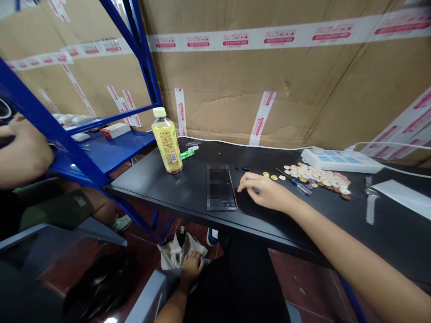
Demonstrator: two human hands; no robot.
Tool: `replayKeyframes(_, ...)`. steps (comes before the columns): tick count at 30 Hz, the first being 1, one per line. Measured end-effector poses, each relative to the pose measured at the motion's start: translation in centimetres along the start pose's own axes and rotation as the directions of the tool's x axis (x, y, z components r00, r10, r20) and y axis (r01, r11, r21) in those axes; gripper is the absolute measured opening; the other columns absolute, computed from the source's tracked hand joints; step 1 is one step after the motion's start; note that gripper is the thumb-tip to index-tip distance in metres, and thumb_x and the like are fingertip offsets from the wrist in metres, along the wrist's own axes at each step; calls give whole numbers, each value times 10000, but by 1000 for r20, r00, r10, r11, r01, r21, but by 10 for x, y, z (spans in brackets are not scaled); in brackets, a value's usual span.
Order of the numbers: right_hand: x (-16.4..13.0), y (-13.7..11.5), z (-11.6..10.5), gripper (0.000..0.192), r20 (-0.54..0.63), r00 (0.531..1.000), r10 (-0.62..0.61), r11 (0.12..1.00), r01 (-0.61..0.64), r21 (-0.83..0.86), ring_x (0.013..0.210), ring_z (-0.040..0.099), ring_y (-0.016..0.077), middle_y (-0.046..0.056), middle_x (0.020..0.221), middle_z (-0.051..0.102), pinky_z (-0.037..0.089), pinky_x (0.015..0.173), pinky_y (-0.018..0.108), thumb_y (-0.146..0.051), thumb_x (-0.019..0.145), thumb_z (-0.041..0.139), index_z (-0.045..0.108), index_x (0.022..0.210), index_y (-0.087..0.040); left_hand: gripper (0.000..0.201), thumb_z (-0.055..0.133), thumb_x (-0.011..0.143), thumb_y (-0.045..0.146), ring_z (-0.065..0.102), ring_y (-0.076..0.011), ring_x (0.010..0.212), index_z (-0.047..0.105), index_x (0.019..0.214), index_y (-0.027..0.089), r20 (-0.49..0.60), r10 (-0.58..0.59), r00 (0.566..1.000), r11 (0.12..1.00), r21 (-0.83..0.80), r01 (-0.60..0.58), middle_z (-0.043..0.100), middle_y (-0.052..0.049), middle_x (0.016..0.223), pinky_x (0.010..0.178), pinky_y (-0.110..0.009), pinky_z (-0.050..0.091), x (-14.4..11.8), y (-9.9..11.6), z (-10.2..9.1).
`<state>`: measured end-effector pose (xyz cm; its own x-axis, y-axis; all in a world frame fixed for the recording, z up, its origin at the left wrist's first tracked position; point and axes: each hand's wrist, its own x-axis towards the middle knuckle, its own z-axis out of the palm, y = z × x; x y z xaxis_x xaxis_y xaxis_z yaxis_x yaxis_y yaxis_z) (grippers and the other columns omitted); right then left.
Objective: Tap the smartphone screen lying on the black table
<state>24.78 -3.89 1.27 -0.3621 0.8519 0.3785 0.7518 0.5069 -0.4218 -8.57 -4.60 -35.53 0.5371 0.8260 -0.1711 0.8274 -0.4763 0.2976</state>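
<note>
My right hand [266, 190] rests on the black table [168, 188], fingers curled loosely, fingertips just right of a dark phone [220, 187] lying flat. It holds nothing. My left hand [191, 265] is down below the table edge, fingers closed on the grey edge of a chair or bin beside a beige cloth bag [177, 251]. A pile of small round buttons or coin cells [318, 177] lies to the right of my right hand, with a small blue-handled screwdriver [296, 181] beside it.
A yellow drink bottle [167, 141] stands at the table's left. A white power strip [340, 160], white paper [402, 195] and a watch strap [370, 202] lie right. Blue shelving [101, 152] stands left; another person's hand [20, 152] is at far left. Cardboard walls behind.
</note>
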Motion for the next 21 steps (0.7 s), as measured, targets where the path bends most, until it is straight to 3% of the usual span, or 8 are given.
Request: replayKeyframes(21, 0, 0, 0, 390, -12, 1000, -13, 1000, 13, -19, 836, 627, 152, 44, 956, 630, 490, 776, 283, 34, 771, 409, 679, 921, -204, 342, 318, 948, 247, 576, -242, 1045, 655, 974, 197, 12, -7, 1000, 1000, -1, 7, 656, -81, 1027, 917, -383, 401, 0, 1, -2)
